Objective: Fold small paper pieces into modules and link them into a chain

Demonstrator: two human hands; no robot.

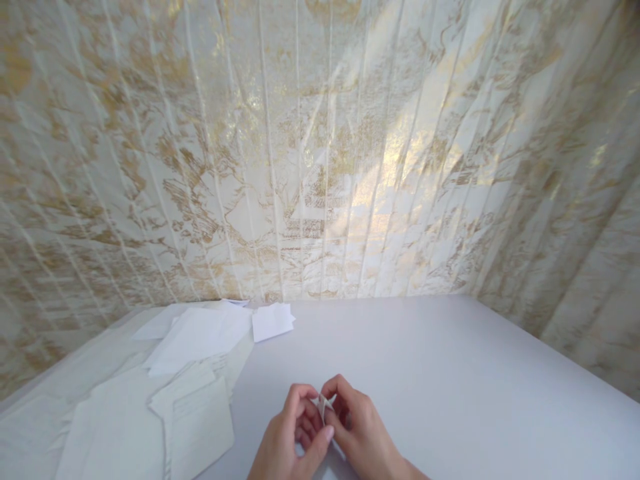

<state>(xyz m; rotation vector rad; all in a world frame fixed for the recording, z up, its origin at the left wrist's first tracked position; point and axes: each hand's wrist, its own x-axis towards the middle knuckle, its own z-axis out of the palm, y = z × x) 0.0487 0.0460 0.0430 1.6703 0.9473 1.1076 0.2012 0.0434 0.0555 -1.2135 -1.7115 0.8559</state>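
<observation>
A small piece of folded paper [324, 405], whitish and pointed at the top, is held up between my two hands above the front of the table. My left hand [297, 433] has its fingers curled round the paper's left side, the thumb stretched along the bottom. From the other side, my right hand [357, 423] pinches the paper between thumb and forefinger. The fingers cover most of the folds, so its full shape is hidden.
Loose white sheets [200, 333] and stacks of paper [200, 423] spread over the left of the white table [425, 373]. A smaller paper pile [273, 322] lies at the back edge. Patterned gold-and-white curtains [320, 167] hang behind and along the right.
</observation>
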